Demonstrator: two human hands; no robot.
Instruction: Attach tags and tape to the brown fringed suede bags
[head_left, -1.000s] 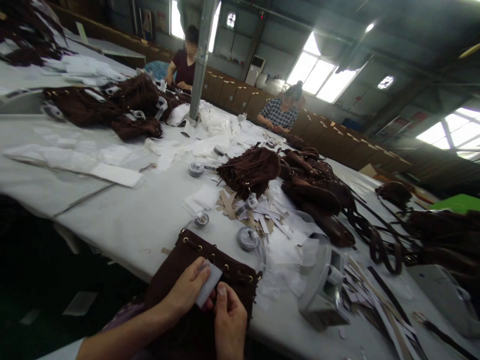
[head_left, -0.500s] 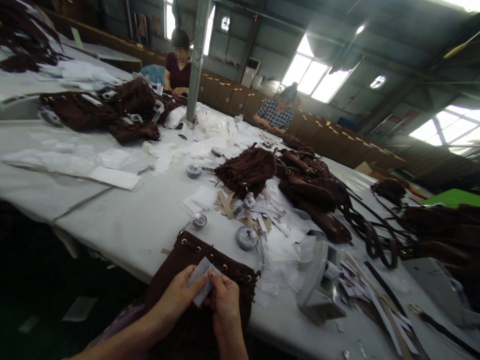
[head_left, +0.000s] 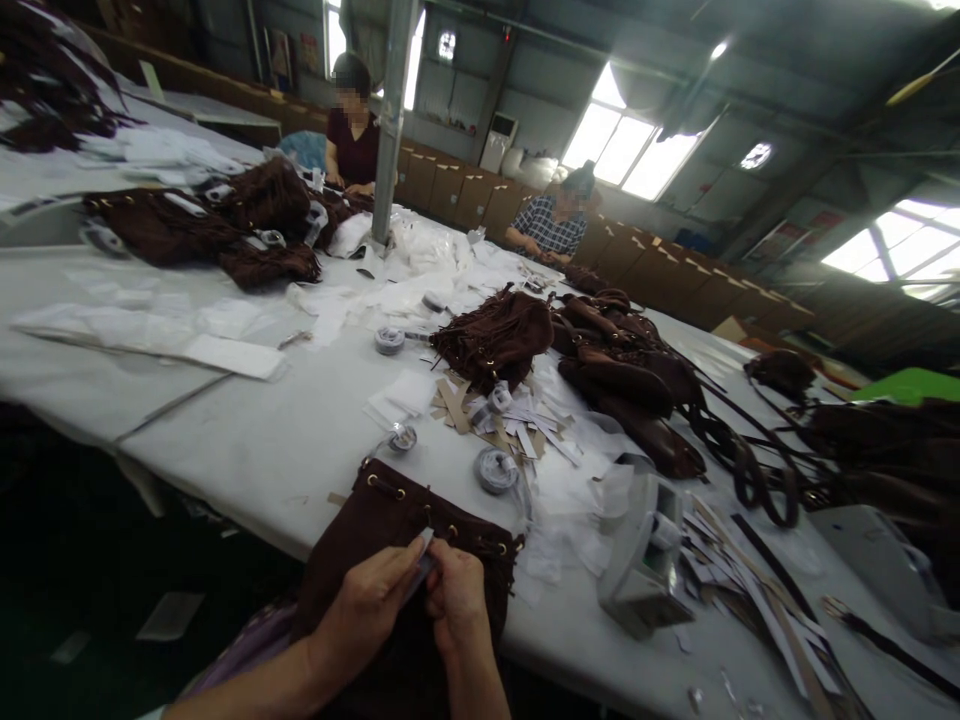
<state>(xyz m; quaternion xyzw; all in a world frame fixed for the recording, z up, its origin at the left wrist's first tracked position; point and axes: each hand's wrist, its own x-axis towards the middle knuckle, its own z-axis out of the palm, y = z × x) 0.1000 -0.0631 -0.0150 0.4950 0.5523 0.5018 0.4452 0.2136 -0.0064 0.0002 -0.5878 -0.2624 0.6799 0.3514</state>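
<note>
A dark brown bag [head_left: 341, 545] with gold eyelets lies over the front edge of the table. Above it, my left hand [head_left: 375, 595] is closed on a small pale grey-white piece of sheet material [head_left: 421, 567], seen nearly edge-on. My right hand [head_left: 457, 590] is beside it, fingers curled and pinching the right side of the same piece. I cannot tell whether it is paper or thin foam. Grey wrapped coils sit at the bag's upper corners, one coil [head_left: 496, 469] by the right and a smaller one [head_left: 403, 437] by the left.
A tape dispenser [head_left: 646, 560] stands to the right, beside a heap of paper strips [head_left: 750, 590]. Farther back lie a fringed brown bag [head_left: 499, 335] and a pile of brown bags with straps [head_left: 622, 370]. A metal post [head_left: 388, 130] rises from the table. Two people work across it.
The pale piece has turned from showing its flat face to nearly edge-on and looks narrower. Both my hands have shifted slightly and stay close together on it.
</note>
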